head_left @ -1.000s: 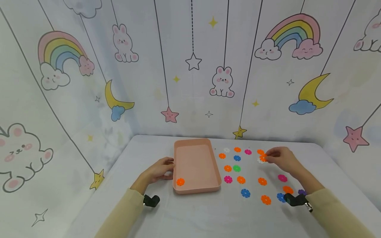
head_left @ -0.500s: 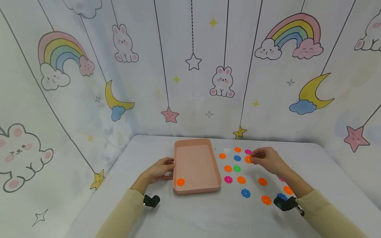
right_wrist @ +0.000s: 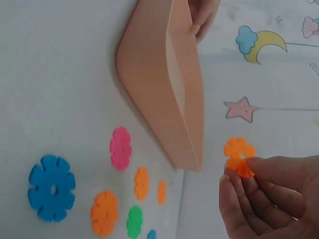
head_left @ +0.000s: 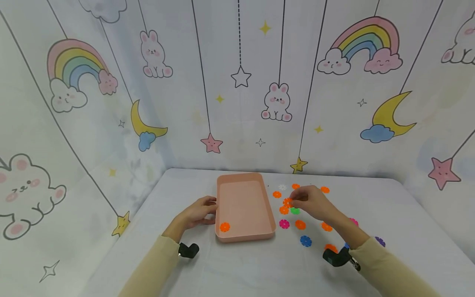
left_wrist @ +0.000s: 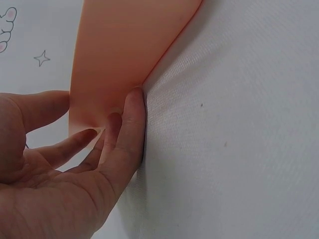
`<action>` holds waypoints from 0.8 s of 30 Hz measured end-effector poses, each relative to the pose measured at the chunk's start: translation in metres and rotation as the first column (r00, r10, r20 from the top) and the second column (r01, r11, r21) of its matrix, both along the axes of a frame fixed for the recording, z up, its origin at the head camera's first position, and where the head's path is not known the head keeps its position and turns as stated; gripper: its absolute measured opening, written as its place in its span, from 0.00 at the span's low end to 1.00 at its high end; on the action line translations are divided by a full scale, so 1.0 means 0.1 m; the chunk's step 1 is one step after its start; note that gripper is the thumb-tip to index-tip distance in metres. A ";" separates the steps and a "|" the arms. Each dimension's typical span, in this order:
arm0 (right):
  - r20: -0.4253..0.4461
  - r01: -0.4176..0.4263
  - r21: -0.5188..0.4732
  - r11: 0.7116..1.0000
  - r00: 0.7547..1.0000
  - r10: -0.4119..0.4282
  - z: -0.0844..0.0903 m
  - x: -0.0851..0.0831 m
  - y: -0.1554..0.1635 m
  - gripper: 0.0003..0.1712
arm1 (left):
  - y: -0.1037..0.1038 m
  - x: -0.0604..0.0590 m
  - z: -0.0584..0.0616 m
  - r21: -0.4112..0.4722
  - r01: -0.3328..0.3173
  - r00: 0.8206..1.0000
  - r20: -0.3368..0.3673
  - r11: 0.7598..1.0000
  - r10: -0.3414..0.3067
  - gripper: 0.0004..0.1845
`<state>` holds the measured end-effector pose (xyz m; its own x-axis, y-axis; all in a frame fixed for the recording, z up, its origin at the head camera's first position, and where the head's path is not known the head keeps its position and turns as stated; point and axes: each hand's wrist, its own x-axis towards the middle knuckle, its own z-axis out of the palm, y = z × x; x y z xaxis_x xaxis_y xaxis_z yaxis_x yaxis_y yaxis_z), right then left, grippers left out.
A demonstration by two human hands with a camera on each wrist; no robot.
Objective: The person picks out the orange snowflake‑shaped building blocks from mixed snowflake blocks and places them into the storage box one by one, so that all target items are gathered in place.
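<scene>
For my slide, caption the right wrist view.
Right hand pinches an orange flower disc beside the pink tray.

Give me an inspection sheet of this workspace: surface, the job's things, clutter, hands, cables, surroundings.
Surface: white cloth-covered table.
Job's things: pink tray holding one orange flower disc; coloured flower discs scattered to its right.
Clutter: nothing seen.
Hands: left hand touches the tray's left wall; right hand pinches an orange disc above the table.
Cables: nothing seen.
Surroundings: cartoon backdrop with rainbows, bunnies, stars.
</scene>
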<state>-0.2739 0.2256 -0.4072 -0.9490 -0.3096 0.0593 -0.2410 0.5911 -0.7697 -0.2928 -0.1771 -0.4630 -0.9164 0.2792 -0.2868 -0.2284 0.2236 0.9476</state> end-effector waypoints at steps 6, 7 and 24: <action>0.024 -0.041 -0.029 0.999 0.999 0.041 -0.04 0.02 -0.22 0.06 | 0.01 -0.01 -0.01 -0.001 -0.009 1.000 0.005 1.000 0.009 0.25; 0.022 -0.052 -0.033 0.998 0.998 0.053 -0.05 0.03 -0.25 0.06 | 0.01 -0.02 -0.02 -0.001 -0.011 1.000 0.007 1.000 0.011 0.25; -0.027 -0.193 -0.065 0.979 0.981 0.191 -0.27 -0.02 -0.70 0.04 | 0.00 -0.02 -0.03 -0.006 -0.004 1.000 0.000 1.000 0.004 0.26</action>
